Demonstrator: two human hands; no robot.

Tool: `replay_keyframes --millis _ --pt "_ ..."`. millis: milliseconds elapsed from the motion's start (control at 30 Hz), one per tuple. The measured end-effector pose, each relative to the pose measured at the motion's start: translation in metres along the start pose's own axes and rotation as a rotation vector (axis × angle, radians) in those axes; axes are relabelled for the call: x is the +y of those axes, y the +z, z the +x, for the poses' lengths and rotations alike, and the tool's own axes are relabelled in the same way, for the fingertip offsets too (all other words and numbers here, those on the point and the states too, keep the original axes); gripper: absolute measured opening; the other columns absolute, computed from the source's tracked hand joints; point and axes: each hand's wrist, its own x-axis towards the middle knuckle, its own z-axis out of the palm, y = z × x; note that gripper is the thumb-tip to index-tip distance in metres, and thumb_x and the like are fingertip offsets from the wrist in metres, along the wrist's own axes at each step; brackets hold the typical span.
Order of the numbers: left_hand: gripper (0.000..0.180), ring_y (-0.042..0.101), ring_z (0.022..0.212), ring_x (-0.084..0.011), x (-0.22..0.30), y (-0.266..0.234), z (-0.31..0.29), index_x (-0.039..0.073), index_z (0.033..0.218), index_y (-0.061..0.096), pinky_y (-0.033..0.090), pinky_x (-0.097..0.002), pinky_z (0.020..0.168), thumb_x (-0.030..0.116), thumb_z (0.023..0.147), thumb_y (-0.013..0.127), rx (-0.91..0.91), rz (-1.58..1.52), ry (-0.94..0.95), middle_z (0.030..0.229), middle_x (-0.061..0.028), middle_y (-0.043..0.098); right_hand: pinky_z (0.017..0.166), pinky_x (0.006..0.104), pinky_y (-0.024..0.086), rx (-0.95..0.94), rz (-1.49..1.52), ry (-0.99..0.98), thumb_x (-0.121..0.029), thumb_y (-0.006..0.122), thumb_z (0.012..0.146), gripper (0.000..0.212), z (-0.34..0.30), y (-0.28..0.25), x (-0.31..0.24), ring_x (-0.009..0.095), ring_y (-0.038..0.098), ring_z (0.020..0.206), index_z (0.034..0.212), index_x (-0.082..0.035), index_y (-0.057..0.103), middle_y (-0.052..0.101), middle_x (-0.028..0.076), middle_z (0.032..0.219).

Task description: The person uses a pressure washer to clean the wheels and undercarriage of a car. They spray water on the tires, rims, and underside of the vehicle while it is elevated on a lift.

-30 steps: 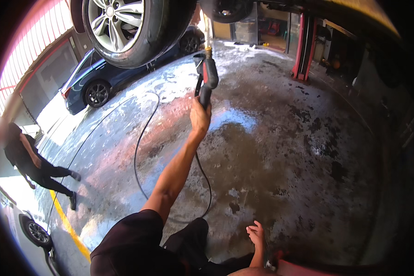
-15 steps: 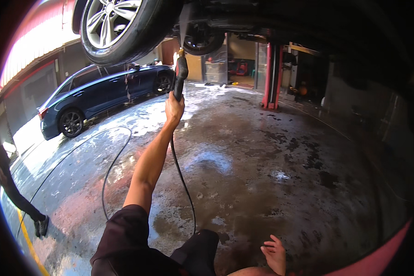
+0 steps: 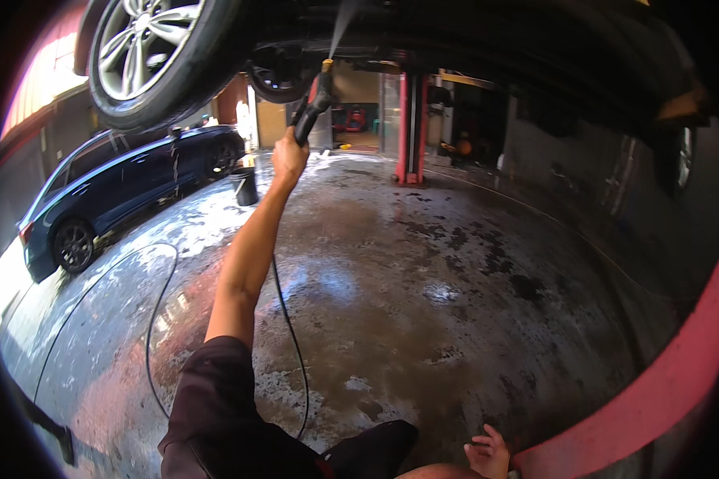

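Reaches forward with left arm (image 3: 252,251) nearly straight, clenching a spray gun (image 3: 318,97) in the left grip (image 3: 289,157), and holds the right grip (image 3: 489,453) low, loosely spread.

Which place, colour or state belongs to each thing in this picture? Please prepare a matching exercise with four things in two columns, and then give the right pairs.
Things:
1. spray gun
2. right hand
3. bucket
4. lift post

Descriptions:
A. black, standing on the wet floor
B. open, holding nothing, near the lower edge
C. red at its sides, tall and upright
D. gripped in the left hand, pointing upward

Right pairs: 1-D, 2-B, 3-A, 4-C
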Motion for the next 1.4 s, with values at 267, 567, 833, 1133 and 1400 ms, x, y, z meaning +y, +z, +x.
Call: replay_keyframes --millis 267,567,833,1133,1400 --pt "0.036 0.070 0.092 -0.0486 0.043 0.025 0.008 0.009 0.122 0.064 0.054 -0.0570 0.082 0.022 0.088 0.068 -0.059 -0.047 0.125 0.093 -0.0275 0.073 0.087 0.0293 0.055 0.091 -0.039 0.060 -0.001 0.073 0.091 0.051 -0.026 -0.013 -0.023 0.017 0.066 0.098 0.140 -0.001 0.057 0.069 0.009 0.106" --pt "0.032 0.069 0.091 -0.0493 0.067 0.048 -0.009 0.011 0.118 0.065 0.054 -0.0579 0.082 0.022 0.089 0.067 -0.162 -0.146 0.142 0.091 -0.0273 0.072 0.104 0.0371 0.052 0.092 0.274 0.115 -0.015 0.053 0.102 0.042 -0.045 -0.028 -0.091 0.026 0.059 0.120 0.139 0.004 0.054 0.055 0.017 0.143" --pt "0.034 0.071 0.090 -0.0476 0.080 0.048 -0.020 0.009 0.119 0.064 0.056 -0.0570 0.082 0.016 0.086 0.068 -0.194 -0.157 0.171 0.091 -0.0267 0.073 0.092 0.0340 0.054 -0.033 -0.164 -0.054 -0.007 0.071 0.089 0.061 -0.029 -0.007 -0.141 0.022 0.064 0.108 0.145 0.000 0.049 0.064 0.015 0.127" --pt "0.040 0.071 0.092 -0.0476 0.110 0.013 -0.067 0.006 0.124 0.062 0.055 -0.0563 0.082 0.015 0.086 0.068 -0.310 -0.271 0.102 0.090 -0.0280 0.072 0.112 0.0437 0.045 -0.054 -0.073 -0.616 -0.020 0.085 0.085 0.088 0.119 0.081 -0.296 0.032 0.058 0.131 0.157 -0.009 0.037 0.061 0.020 0.140" --pt "0.041 0.069 0.092 -0.0493 0.159 -0.026 -0.100 0.002 0.123 0.059 0.054 -0.0564 0.082 0.015 0.086 0.071 -0.363 -0.461 0.134 0.092 -0.0293 0.072 0.114 0.0465 0.040 0.196 0.066 -0.588 -0.056 0.079 0.084 0.122 0.279 0.152 -0.411 0.042 0.050 0.139 0.163 0.001 0.005 0.044 0.034 0.151"
